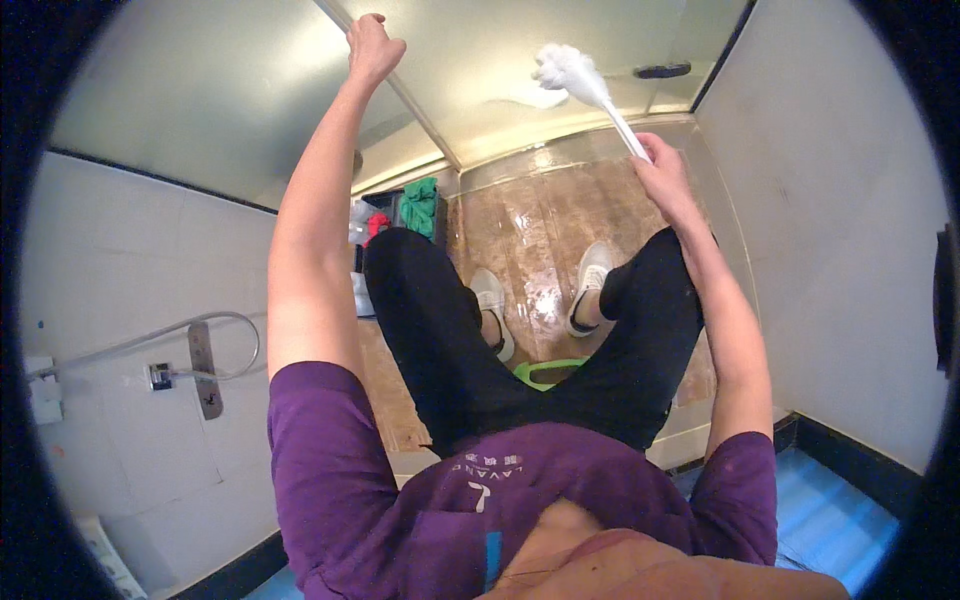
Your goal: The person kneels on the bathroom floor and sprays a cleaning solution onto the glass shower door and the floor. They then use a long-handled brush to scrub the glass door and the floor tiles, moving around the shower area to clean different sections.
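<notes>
In my right hand (pixel 666 178) is the white handle of a toilet-type brush (pixel 574 73) with a fluffy white head. The head is up close to the frosted glass panel (pixel 480 60); I cannot tell whether it touches. A pale reflection of it shows on the glass. My left hand (pixel 373 49) is raised at the far left, its fingers curled around the metal edge strip (pixel 420 112) of the glass. Both of my feet, in white shoes, stand on the wet brown tiled floor (pixel 525 202).
A black caddy (pixel 441 217) with a green cloth (pixel 418 206), a red item (pixel 377 225) and white bottles stands beside my left knee. Below me is a green plastic stool (pixel 547 373). A dark handle (pixel 662 70) sits on the glass. Left wall: shower hose (pixel 225 315) and metal plate (pixel 205 371).
</notes>
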Demonstrator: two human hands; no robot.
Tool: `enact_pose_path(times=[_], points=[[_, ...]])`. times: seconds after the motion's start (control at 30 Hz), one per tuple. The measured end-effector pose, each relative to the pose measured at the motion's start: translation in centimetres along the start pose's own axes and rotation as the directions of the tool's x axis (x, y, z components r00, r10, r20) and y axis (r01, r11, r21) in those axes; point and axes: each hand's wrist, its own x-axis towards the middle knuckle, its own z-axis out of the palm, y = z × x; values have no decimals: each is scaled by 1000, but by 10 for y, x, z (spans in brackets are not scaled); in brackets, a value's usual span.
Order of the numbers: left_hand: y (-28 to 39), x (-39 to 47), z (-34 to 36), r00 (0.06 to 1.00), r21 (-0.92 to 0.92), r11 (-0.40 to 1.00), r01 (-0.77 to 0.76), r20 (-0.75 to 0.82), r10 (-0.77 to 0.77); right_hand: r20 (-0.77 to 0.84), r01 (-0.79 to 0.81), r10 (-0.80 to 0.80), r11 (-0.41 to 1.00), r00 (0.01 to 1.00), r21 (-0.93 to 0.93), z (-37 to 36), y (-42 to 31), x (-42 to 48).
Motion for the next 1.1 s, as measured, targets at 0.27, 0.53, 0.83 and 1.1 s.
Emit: enact_pose_path(times=[0.27, 0.53, 0.83, 1.1], points=[[52, -73, 62, 909, -359, 840, 407, 243, -338, 55, 95, -84, 965, 995, -245, 19, -31, -6], [122, -161, 115, 426, -349, -469, 811, 902, 65, 245, 337, -255, 851, 935, -403, 43, -58, -24], [177, -212, 117, 614, -543, -437, 717, 789, 28, 371, 248, -229, 969, 900, -3, 66, -75, -26], [152, -224, 92, 590, -580, -109, 807, 801, 101, 561, 372, -69, 813, 825, -448, 59, -37, 27]])
